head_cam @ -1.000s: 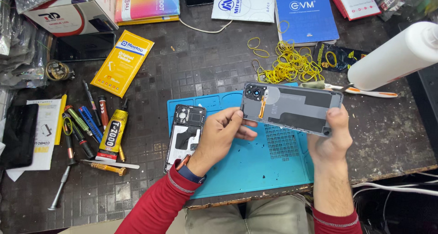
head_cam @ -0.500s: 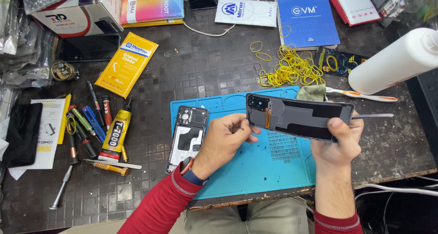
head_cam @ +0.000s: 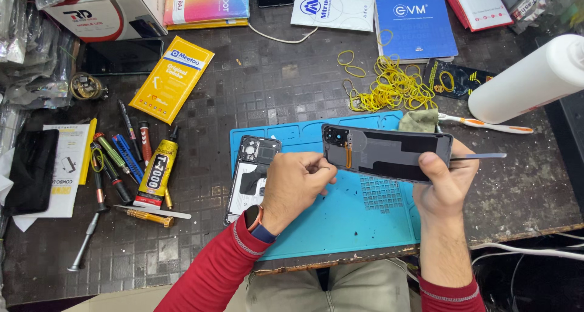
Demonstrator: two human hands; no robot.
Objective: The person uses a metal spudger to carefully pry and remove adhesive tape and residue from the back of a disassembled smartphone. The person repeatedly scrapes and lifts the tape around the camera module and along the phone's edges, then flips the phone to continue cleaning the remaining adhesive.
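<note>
My right hand (head_cam: pixel 443 184) grips the right end of a dark phone back cover (head_cam: pixel 389 152), inner side up, with a camera cut-out at its left end. A thin metal pry tool (head_cam: pixel 480 157) sticks out to the right from the same hand. My left hand (head_cam: pixel 295 187) is curled, its fingertips touching the cover's lower left edge. Both hands hover over a blue work mat (head_cam: pixel 340 220). An opened phone body (head_cam: pixel 250 178) lies on the mat's left part, partly hidden by my left hand.
Yellow rubber bands (head_cam: pixel 389 87) and a green cloth (head_cam: pixel 420 120) lie behind the mat. A white bottle (head_cam: pixel 526 80) and a toothbrush (head_cam: pixel 486 125) are at right. Screwdrivers, a glue tube (head_cam: pixel 155 172) and a black phone (head_cam: pixel 33 171) lie at left. Boxes line the back edge.
The back cover has tilted flatter and come down slightly toward the mat. My left fingers have slid along its lower left edge. The pry tool now shows beyond my right hand.
</note>
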